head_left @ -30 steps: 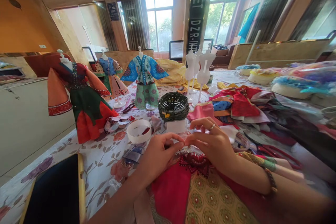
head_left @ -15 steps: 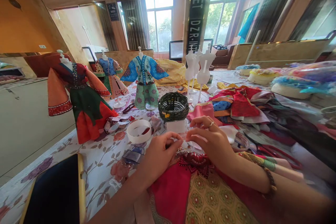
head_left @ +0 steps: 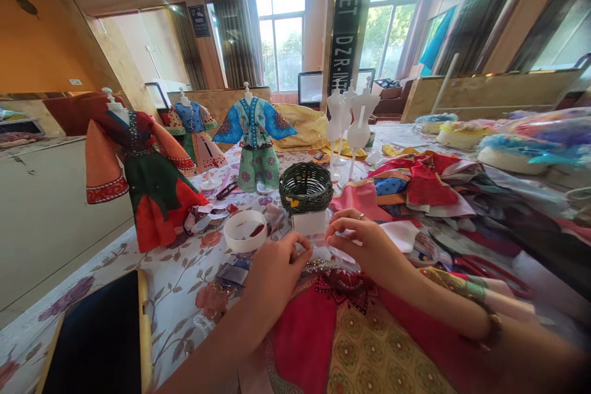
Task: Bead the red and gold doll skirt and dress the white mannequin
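Note:
My left hand [head_left: 273,274] is closed, thumb and forefinger pinched over the near edge of a red and gold doll-sized garment [head_left: 307,335]. Whatever lies in that pinch is too small to make out. Just to its right, my right hand [head_left: 364,243] hovers with curled fingers drawn together; anything between them is hidden. A ring and a bead bracelet [head_left: 494,327] are on the right hand and wrist. Below the hands is the garment's dark red, beaded, pointed trim [head_left: 346,283]. Small beads [head_left: 318,265] lie close to the left fingertips.
Beyond the hands stand a white ring-shaped dish [head_left: 244,240], a white box [head_left: 309,223] and a dark woven basket [head_left: 305,188]. Dressed mannequins [head_left: 256,129] are behind, bare ones [head_left: 362,120] further right. Red-handled scissors [head_left: 494,274] and fabric scraps [head_left: 429,181] lie right, a tablet [head_left: 96,335] left.
My left hand has drawn back a little to the left, so the fingertips are further apart. The right hand's fingers have closed more tightly together.

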{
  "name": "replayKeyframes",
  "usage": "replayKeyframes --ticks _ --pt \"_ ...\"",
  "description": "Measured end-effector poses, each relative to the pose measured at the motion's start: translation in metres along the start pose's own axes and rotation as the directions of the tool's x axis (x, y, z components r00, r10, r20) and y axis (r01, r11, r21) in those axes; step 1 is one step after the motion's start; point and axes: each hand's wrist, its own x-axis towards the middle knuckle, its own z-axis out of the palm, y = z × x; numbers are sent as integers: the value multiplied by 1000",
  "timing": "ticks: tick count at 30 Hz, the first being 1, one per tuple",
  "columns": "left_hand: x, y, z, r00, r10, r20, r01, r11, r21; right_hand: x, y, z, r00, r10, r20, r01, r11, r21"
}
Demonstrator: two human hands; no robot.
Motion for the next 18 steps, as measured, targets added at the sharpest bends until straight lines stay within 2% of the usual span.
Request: replayKeyframes --ticks 5,10,13,18 --pt "0 -2 1 1000 -3 27 2 999 40 -1 -7 -3 980 167 107 -185 965 188" --pt "-1 -2 1 999 50 20 -52 994 101 -3 -17 -5 920 320 225 -381 865 328" --pt "-1 -1 1 999 47 27 -49 993 111 -4 -18 -4 898 360 252 -435 808 397" --pt "0 -1 0 999 -9 42 4 993 117 -5 -16 -3 881 380 283 -470 778 416"
